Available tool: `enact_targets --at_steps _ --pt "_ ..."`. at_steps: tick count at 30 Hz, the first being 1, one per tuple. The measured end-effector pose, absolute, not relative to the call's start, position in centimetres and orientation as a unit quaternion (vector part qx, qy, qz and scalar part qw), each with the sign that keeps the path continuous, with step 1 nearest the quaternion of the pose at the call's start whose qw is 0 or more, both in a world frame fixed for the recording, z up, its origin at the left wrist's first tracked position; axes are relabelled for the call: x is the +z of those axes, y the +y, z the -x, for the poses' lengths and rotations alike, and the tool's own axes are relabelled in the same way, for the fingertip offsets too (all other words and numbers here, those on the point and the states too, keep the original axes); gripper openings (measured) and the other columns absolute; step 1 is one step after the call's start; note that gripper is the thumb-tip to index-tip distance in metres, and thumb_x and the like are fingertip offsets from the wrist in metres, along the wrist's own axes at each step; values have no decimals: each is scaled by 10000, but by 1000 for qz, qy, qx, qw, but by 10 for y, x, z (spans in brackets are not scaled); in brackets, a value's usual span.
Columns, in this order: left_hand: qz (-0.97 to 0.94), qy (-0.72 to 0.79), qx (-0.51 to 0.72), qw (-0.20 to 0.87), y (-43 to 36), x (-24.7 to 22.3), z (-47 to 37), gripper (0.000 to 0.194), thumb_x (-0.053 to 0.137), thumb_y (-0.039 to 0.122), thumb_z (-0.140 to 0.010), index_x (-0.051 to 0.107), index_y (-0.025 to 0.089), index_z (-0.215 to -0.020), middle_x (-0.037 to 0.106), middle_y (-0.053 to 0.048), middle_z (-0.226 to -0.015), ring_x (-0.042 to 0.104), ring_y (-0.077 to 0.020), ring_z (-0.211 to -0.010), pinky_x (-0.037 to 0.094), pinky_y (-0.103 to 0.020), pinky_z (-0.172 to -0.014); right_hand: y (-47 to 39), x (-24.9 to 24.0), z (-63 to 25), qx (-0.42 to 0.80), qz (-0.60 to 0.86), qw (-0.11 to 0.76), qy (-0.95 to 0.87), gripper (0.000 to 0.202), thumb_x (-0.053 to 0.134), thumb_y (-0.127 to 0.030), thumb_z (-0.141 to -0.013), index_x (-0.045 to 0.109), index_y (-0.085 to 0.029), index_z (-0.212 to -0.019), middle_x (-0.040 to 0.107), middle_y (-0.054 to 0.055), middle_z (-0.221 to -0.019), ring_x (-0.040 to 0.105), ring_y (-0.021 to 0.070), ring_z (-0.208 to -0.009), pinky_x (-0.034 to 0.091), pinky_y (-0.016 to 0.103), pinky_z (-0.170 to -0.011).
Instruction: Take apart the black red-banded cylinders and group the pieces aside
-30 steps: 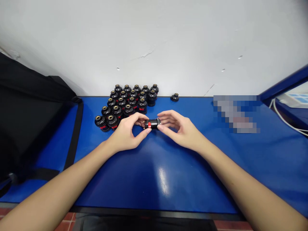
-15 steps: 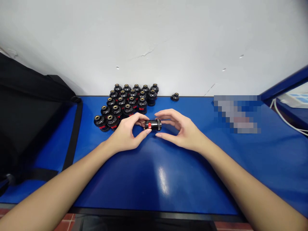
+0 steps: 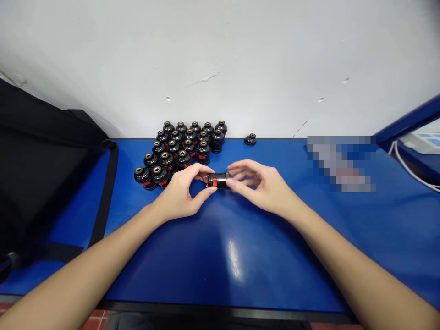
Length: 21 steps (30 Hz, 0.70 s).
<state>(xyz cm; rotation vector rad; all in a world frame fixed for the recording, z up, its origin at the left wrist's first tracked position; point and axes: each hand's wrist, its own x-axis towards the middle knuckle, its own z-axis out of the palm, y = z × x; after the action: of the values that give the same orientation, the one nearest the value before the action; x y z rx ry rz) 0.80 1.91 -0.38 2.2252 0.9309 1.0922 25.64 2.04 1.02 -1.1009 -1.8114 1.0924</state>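
Cylinder, black and glossy with a red patch on its side, is held lengthwise from left to right over the middle of a blue bench. A person's left hand pinches its left end, thumb in front and fingers curled behind, with a little gold-coloured metal showing there. The right hand is at the other end, its thumb and fingers curved narrowly around it; the fingers are blurred, so I can't tell whether they are gripping it or only lightly touching. Both bare forearms reach in from the near edge.

Just beyond the left hand, similar black cylindrical pieces stand upright in close rows, each topped with a gold-ringed hole, many showing red marks low on their sides. Apart from them, to the right, a small black cap with a gold centre sits by the white wall. A large black fabric bag fills the far left, its strap trailing across the bench. At the right edge hangs a white cable.
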Motion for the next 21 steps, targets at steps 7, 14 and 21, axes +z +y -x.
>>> enact_targets --at_steps 7,14,21 --pt "-807 343 406 256 18 -4 -7 287 740 225 -937 643 188 -1205 770 -91 -1123 778 -221 -988 657 -379 -919 23 12 -262 432 370 371 -734 384 842 -412 -887 688 -224 -1184 784 74 -1111 800 232 -984 674 444 -998" --pt "-811 336 403 258 18 -6 -9 288 745 221 -936 638 190 -1201 768 -81 -1101 778 -213 -972 659 -369 -912 19 10 -253 464 440 326 -696 406 648 -592 -998 688 -189 -967 788 65 -828 769 192 -630 685 363 -657" --pt "-801 350 403 271 18 -6 -8 288 742 240 -946 648 176 -1211 779 -94 -1136 790 -219 -1008 659 -362 -933 23 7 -260 450 372 368 -724 439 880 -394 -833 694 -203 -1182 793 83 -1145 809 250 -1007 671 448 -1002"
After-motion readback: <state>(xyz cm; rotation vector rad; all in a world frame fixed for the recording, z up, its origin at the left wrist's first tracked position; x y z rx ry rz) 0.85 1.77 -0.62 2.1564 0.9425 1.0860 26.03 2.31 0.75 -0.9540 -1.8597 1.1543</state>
